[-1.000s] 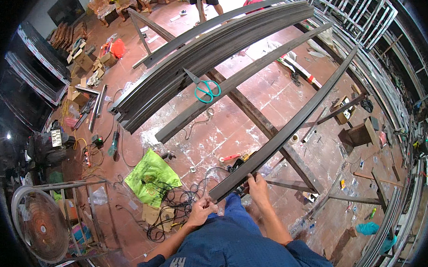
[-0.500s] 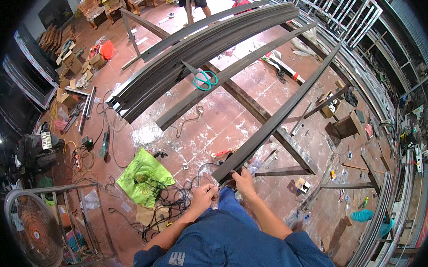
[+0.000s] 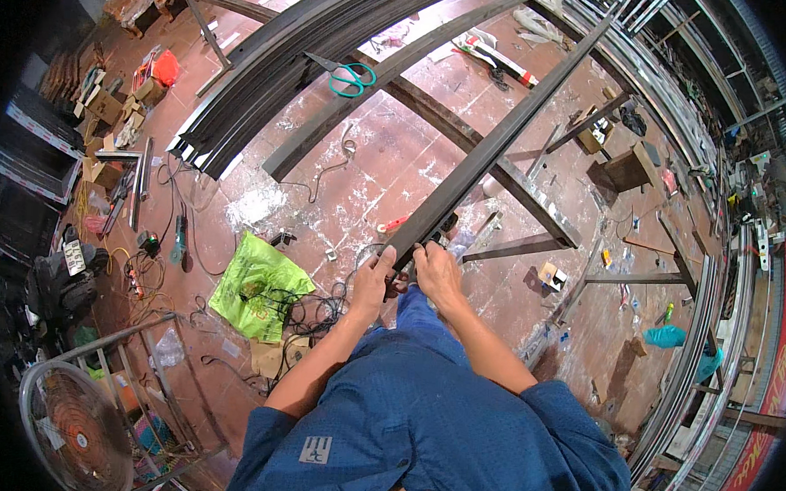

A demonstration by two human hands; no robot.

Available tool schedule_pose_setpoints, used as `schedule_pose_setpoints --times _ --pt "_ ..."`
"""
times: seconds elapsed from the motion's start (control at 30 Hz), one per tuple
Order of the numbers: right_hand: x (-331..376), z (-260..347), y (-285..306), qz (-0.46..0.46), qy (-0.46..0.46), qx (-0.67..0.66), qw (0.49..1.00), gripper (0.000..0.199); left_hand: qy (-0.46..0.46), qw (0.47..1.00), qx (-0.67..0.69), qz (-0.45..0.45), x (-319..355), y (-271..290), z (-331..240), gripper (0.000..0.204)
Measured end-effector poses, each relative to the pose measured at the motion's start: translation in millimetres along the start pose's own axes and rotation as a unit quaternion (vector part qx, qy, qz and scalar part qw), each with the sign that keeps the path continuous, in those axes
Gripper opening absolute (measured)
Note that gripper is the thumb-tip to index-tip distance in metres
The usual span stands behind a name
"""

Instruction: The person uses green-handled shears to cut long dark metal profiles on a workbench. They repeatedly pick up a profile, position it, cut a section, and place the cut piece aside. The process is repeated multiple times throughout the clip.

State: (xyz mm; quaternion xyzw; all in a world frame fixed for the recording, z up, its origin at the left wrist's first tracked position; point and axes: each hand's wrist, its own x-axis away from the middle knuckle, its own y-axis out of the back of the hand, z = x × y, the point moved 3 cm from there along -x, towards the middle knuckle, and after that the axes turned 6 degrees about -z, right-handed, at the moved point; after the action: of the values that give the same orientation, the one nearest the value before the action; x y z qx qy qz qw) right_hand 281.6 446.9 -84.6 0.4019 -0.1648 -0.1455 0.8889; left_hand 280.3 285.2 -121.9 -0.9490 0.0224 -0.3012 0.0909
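A long dark metal profile [image 3: 506, 131] slants from the far right down to my body. At its near end, my left hand [image 3: 375, 285] is wrapped round the left edge, thumb along the top and fingers curled beneath. My right hand [image 3: 438, 273] is closed at the right edge just beside it, fingertips pressed to the profile; anything small inside those fingers is hidden. Farther off to the left, teal-handled scissors [image 3: 353, 81] lie over another dark bar [image 3: 328, 128], next to a stack of dark profiles [image 3: 268, 88].
Brown crossbars [image 3: 537, 206] support the profiles. A lime-green bag [image 3: 262, 287] and tangled black cable [image 3: 323, 308] lie on the tiled floor [image 3: 388, 161] to my left. A round fan [image 3: 76, 438] stands at lower left. Long metal lengths [image 3: 679, 376] run along the right side.
My left hand has moved up from below the profile's near end and now grips its left edge. My right hand stays at the right edge. The whole view has shifted slightly.
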Motion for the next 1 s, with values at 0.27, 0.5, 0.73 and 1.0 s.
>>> schedule_pose_setpoints --times 0.27,0.5,0.73,1.0 --pt "-17 -3 -1 -0.055 0.026 0.065 0.996 0.041 -0.034 0.999 0.038 -0.009 1 -10 -5 0.049" --pt "-35 -16 6 -0.021 -0.002 -0.005 1.0 0.045 -0.002 0.995 0.096 0.031 1 9 15 0.032" --pt "-45 -49 -24 0.042 -0.082 -0.201 0.975 0.047 -0.084 0.994 -0.074 0.018 17 55 66 0.015" --pt "-30 -36 -15 0.051 -0.079 -0.272 0.958 0.042 0.134 0.937 0.263 0.185 23 64 61 0.024"
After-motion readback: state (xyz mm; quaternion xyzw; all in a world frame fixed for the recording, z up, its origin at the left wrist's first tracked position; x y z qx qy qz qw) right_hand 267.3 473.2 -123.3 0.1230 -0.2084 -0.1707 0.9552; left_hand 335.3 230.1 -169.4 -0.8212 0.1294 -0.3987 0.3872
